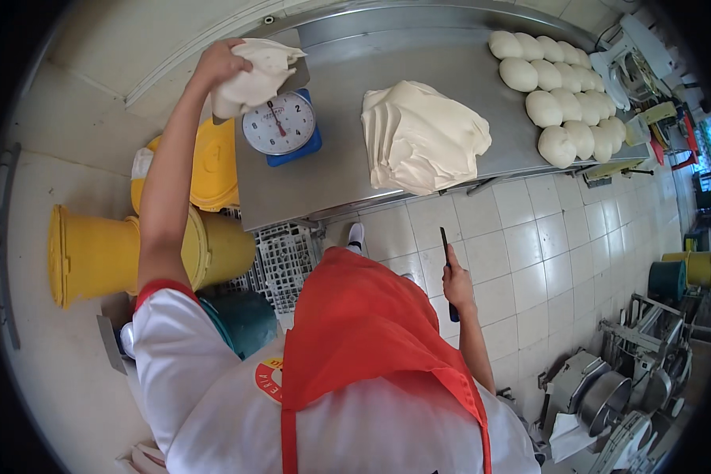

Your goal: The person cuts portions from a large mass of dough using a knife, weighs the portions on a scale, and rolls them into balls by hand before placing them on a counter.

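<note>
Left grip (220,65) clamped on dough piece (265,73), right grip (457,286) around knife (443,236), yellow buckets (96,257), contents hidden

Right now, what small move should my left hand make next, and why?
Probably let the floppy, cream-coloured dough piece settle onto the blue, round-dialled scale: your left hand grips it by the grey metal pan, though contact is unclear.
</note>
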A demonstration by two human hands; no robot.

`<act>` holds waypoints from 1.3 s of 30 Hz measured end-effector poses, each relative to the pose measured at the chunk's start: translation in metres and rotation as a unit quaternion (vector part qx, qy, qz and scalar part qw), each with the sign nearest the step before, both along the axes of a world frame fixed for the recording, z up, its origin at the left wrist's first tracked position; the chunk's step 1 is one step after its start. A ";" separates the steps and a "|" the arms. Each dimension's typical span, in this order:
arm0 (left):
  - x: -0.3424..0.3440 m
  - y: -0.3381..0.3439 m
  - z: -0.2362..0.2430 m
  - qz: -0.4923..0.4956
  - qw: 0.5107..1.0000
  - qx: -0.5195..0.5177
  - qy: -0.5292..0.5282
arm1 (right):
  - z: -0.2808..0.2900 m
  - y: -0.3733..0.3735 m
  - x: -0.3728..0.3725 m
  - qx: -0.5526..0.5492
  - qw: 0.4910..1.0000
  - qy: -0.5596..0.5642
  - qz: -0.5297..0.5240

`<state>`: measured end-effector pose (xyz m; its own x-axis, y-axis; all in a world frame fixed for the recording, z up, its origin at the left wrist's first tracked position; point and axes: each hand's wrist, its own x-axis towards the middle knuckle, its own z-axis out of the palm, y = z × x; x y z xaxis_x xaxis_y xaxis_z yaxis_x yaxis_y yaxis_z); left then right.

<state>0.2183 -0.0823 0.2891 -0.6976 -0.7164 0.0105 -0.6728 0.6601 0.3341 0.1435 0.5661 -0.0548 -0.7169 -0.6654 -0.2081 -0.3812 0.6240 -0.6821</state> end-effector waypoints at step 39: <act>-0.072 0.174 -0.261 -0.201 0.933 0.250 0.162 | 0.067 -0.222 0.016 0.117 0.992 -0.046 0.020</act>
<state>0.1466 0.0920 0.0279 -0.9290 -0.3702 0.0024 -0.2147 0.5440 0.8112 0.1596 0.3444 0.0126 -0.6620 -0.6182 -0.4237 -0.3512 0.7553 -0.5533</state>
